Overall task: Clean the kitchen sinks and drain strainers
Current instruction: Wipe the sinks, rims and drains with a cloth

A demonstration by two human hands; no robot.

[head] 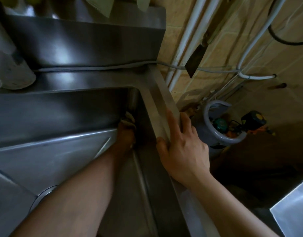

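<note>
A deep stainless steel sink (53, 151) fills the left and centre of the head view. My left hand (126, 134) reaches down into its far right corner and grips a pale cloth or sponge (129, 119) against the corner wall. My right hand (180, 144) rests on the sink's right rim (162, 113), fingers lying straight along the edge and thumb on the inner side. The round drain opening (42, 195) shows partly at lower left, mostly hidden by my left forearm.
A metal faucet spout (8, 65) juts in at the upper left. Right of the sink, a grey gas cylinder (221, 127) stands on the floor by a tiled wall with pipes and a hanging cleaver (197, 57). Another steel surface (294, 207) sits at lower right.
</note>
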